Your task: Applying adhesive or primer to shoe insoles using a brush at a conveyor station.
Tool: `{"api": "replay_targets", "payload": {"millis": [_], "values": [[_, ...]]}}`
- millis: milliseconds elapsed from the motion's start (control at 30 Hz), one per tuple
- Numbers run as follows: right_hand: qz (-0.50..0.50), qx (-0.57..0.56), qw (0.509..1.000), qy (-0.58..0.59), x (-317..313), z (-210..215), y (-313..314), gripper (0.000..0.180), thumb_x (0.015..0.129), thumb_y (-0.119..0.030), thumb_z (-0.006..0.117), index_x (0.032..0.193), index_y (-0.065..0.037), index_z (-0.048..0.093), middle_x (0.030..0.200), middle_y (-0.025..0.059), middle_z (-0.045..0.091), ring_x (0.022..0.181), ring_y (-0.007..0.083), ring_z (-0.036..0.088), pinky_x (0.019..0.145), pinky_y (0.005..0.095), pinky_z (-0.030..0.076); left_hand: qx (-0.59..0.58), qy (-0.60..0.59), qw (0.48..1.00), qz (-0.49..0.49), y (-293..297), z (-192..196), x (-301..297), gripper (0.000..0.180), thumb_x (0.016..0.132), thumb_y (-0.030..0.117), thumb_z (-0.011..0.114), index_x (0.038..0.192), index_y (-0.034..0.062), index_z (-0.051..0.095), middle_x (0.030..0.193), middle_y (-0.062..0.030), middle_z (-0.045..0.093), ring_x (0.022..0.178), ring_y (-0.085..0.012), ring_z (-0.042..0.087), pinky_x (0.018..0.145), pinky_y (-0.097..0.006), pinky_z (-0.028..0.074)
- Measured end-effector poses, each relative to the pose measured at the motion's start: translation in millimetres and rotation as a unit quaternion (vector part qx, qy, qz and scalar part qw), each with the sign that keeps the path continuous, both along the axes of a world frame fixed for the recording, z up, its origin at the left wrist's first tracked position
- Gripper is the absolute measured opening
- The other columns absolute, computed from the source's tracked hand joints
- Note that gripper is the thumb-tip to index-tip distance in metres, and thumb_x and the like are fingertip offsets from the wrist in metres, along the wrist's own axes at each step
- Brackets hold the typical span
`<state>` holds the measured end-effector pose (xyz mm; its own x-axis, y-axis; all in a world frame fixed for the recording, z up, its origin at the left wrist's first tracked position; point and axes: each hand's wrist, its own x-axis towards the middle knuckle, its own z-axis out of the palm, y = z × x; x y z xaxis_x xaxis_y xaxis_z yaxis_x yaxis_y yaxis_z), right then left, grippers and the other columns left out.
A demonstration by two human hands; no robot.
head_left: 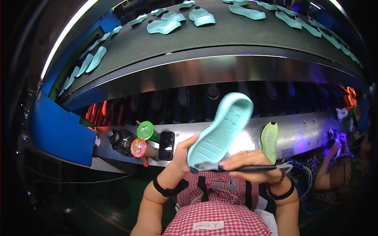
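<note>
A light-blue shoe sole (221,133) is tilted up in front of me, its hollow, ribbed inner side facing me. My left hand (183,154) grips its lower left edge, thumb along the rim. In my right hand (252,163) is a slim brush with a black handle (256,168), held like a pen. Its greyish tip lies at the inside of the sole's lower end, where a dark patch (193,170) shows at the rim. The fingers of my right hand lie close to the sole's lower right edge.
A metal ledge (301,131) bears a pale-green sole (269,142), a black phone (166,145), a green-lidded cup (145,130), a red-lidded cup (138,148) and a dark bottle (121,142). Beyond runs a conveyor belt (228,37) with several light-blue soles. Another person's arm (327,167) is at right.
</note>
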<state>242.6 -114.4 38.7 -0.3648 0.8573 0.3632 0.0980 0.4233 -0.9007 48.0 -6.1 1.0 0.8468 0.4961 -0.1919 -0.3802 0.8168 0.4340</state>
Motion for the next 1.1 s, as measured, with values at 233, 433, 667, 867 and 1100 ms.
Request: {"api": "replay_targets", "payload": {"millis": [233, 433, 667, 867, 1100], "values": [[0.109, 0.025, 0.988, -0.104, 17, 5, 12, 0.022, 0.072, -0.004, 0.06, 0.095, -0.005, 0.061, 0.093, 0.0106, 0.062, 0.085, 0.0245, 0.06, 0.073, 0.0306, 0.047, 0.102, 0.184, 0.969, -0.13, -5, 18, 1, 0.045, 0.086, 0.024, 0.048, 0.121, -0.0036, 0.043, 0.114, -0.0157, 0.051, 0.098, -0.0202, 0.055, 0.085, -0.03, 0.044], [0.14, 0.03, 0.945, -0.295, 23, 12, 13, 0.027, 0.067, -0.003, 0.059, 0.094, -0.006, 0.061, 0.098, 0.0095, 0.062, 0.09, 0.0254, 0.059, 0.073, 0.0311, 0.047, 0.157, 0.232, 0.947, -0.156, -2, 16, -5, 0.042, 0.087, 0.028, 0.049, 0.119, 0.0004, 0.047, 0.109, -0.0122, 0.055, 0.093, -0.0153, 0.056, 0.077, -0.026, 0.047], [0.064, -0.045, 0.96, -0.271, 47, 11, 8, 0.026, 0.071, -0.004, 0.061, 0.097, -0.005, 0.061, 0.091, 0.0083, 0.063, 0.083, 0.0231, 0.061, 0.072, 0.0296, 0.048, 0.142, 0.248, 0.955, -0.082, 3, 15, -13, 0.047, 0.087, 0.026, 0.046, 0.122, -0.0035, 0.04, 0.114, -0.0155, 0.051, 0.1, -0.0222, 0.054, 0.087, -0.033, 0.044], [-0.096, -0.212, 0.972, 0.037, 21, -19, 14, 0.022, 0.077, -0.002, 0.059, 0.098, -0.001, 0.062, 0.081, 0.0089, 0.063, 0.065, 0.0095, 0.058, 0.059, 0.0208, 0.048, -0.016, 0.062, 0.996, -0.055, -9, -23, 4, 0.05, 0.089, 0.031, 0.035, 0.13, 0.0033, 0.029, 0.12, -0.0175, 0.045, 0.103, -0.0299, 0.052, 0.083, -0.046, 0.046], [-0.422, -0.09, 0.892, 0.135, 24, -63, 19, 0.018, 0.076, -0.001, 0.057, 0.093, 0.004, 0.061, 0.079, 0.0108, 0.062, 0.051, 0.0087, 0.053, 0.047, 0.0212, 0.046, -0.032, 0.049, 0.998, -0.017, -19, -27, 9, 0.046, 0.09, 0.024, 0.035, 0.128, -0.0003, 0.028, 0.117, -0.018, 0.047, 0.101, -0.0288, 0.054, 0.08, -0.044, 0.049]]}}
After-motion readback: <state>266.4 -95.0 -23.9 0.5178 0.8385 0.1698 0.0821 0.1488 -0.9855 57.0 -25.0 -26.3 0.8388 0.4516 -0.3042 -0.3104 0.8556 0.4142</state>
